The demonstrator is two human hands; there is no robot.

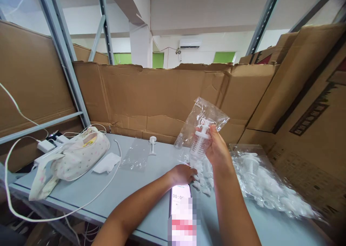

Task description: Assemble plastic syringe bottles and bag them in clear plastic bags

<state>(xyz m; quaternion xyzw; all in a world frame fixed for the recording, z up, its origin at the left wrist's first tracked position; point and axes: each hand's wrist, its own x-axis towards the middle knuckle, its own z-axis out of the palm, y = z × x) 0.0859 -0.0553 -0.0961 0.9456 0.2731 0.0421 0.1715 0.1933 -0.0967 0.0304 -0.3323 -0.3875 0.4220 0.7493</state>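
Raised above the table, my right hand (216,145) grips a wide clear plastic syringe (198,143) with a white plunger handle. A clear plastic bag (208,107) surrounds the syringe, its upper end standing out above my fingers. Lower down, my left hand (182,174) is at the table just above the phone, its fingers curled in beside small white plastic pieces (199,179). Whether those fingers pinch one of the pieces is hidden. To the right lies a large clear bag (270,184) filled with more white and clear plastic parts.
A phone (180,202) showing a timer lies at the front of the grey table (154,206). Leftward are a white plunger (152,145), a flat clear bag (134,155), white tissue (107,163), a cloth pouch (81,154), a power strip and a looping white cable (89,204). Cardboard walls (162,98) enclose the table.
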